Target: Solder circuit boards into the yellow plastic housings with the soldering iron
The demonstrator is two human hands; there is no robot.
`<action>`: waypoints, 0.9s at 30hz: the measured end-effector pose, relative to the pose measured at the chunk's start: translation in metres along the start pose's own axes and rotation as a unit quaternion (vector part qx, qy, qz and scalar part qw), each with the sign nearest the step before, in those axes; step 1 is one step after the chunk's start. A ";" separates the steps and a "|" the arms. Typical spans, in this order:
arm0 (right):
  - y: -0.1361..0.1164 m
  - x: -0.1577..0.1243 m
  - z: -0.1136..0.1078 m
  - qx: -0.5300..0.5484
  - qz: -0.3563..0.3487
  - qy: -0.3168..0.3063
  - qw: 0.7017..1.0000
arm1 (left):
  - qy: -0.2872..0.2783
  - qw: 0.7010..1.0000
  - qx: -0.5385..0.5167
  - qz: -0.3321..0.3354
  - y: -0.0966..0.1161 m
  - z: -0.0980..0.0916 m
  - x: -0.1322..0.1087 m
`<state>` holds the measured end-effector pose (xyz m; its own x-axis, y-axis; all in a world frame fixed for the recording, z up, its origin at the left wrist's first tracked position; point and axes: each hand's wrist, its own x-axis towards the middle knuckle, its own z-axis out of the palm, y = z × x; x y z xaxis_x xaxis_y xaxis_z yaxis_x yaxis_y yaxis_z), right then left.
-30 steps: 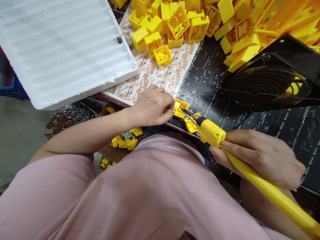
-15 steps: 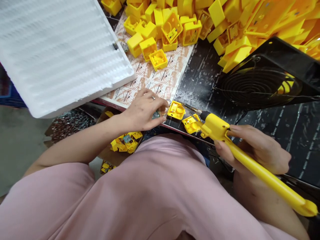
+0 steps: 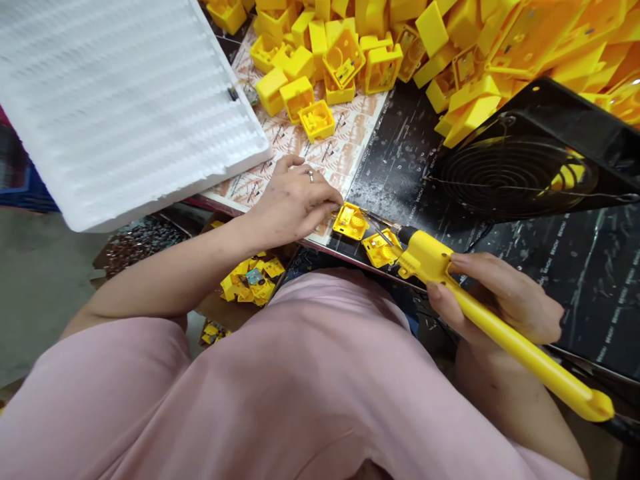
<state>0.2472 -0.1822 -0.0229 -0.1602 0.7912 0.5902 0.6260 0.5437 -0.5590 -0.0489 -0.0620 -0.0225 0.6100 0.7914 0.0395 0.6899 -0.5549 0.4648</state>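
Observation:
A small yellow plastic housing with a round grille lies near the table edge. At its upper left corner are the pinched fingers of my left hand; what is between the fingertips is too small to make out. My right hand is wrapped round the long yellow handle of a soldering iron. The iron's thin metal tip points left, just right of the first housing and over a second similar housing, which it partly covers.
A heap of yellow housings fills the back of the table. A black fan stands at right, and a white foam sheet juts over the left edge. Below the edge, a cardboard box contains yellow parts.
My left fingers have drawn together at the housing's corner, and the greenish piece under them is out of sight. The soldering iron and my right hand have shifted slightly left.

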 end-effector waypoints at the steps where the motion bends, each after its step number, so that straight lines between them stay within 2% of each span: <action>1: 0.001 -0.002 0.001 0.000 0.002 0.010 1.000 | -0.007 1.000 0.003 -0.002 0.002 0.001 0.003; 5: 0.003 -0.009 0.006 0.002 0.011 0.052 0.999 | -0.027 0.999 0.016 -0.008 0.007 0.002 0.011; 8: 0.000 -0.009 0.008 -0.001 0.019 0.057 0.998 | -0.042 0.999 0.027 0.001 0.010 0.000 0.015; 13: -0.009 -0.003 0.010 0.048 -0.003 0.029 0.998 | -0.047 0.997 0.062 0.022 0.013 0.001 0.022; 18: -0.016 0.003 0.013 0.013 0.006 -0.001 1.000 | -0.039 0.995 0.081 0.039 0.012 0.005 0.027; 24: -0.019 0.018 0.012 -0.021 -0.070 -0.043 0.996 | -0.043 0.994 0.084 0.049 0.012 0.005 0.028; 27: -0.017 0.018 0.007 0.006 -0.069 -0.047 0.996 | -0.042 0.994 0.084 0.047 0.011 0.006 0.028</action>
<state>0.2286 -0.1757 -0.0069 -0.3154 0.7311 0.6049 0.5839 0.6520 -0.4836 -0.0220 -0.0469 -0.0214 0.7009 0.7133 -0.0008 0.6787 -0.6666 0.3081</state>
